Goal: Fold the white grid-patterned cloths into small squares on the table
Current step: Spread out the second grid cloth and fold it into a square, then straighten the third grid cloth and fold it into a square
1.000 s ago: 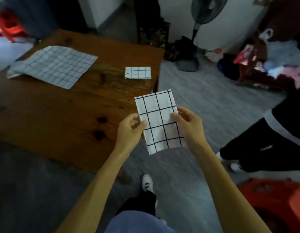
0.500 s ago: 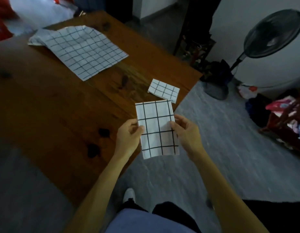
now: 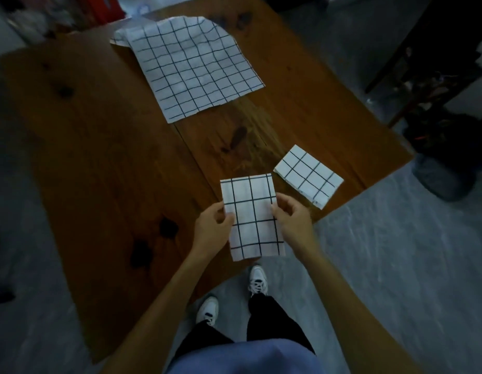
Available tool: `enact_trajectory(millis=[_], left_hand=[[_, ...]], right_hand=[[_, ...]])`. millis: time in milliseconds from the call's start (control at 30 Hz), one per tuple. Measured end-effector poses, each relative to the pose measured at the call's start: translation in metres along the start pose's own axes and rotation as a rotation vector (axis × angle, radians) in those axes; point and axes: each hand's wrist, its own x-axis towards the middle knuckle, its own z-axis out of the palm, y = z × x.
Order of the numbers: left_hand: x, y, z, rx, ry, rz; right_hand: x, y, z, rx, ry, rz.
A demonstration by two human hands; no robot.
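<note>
I see the folded cloth (image 3: 252, 217) held up as a tall rectangle, its long axis running away from me toward the far end of the wooden table (image 3: 105, 157), over the table's near right edge. My left hand (image 3: 213, 229) pinches its left edge, thumb on the front, and my right hand (image 3: 292, 220) pinches the right edge the same way; both grips sit about mid-height.

Just beyond and to the right of the held cloth, a finished folded cloth (image 3: 308, 175) lies flat near the table's right edge, turned diagonally. Farther along the table, an unfolded cloth (image 3: 191, 66) lies spread out, slightly rumpled, one corner tucked under at its far left.

All three are white fabric with thin dark grid lines. The table is brown plank wood with dark knots. Below the held cloth I see white sneakers (image 3: 257, 279) on grey floor (image 3: 396, 265).
</note>
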Motion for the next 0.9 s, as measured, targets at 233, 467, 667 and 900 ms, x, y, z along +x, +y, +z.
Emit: enact_trajectory(millis=[233,467,667,900], left_hand=[[0.033,-0.008,0.031,0.156,0.108,-0.208],[0.034,0.011,0.013,0.177,0.174,-0.194],[0.0,0.035,-0.051,0.229,0.271,-0.117],[-0.074,0.033,-0.171,0.433,0.445,-0.046]], right_hand=[[0.062,0.024,-0.004,-0.299,-0.136,0.008],[0.076,0.003,0.003,-0.39,-0.261,-0.107],[0.065,-0.066,0.044,-0.336,-0.367,-0.351],[-0.018,-0.142,0.125,-0.354,-0.452,-0.701]])
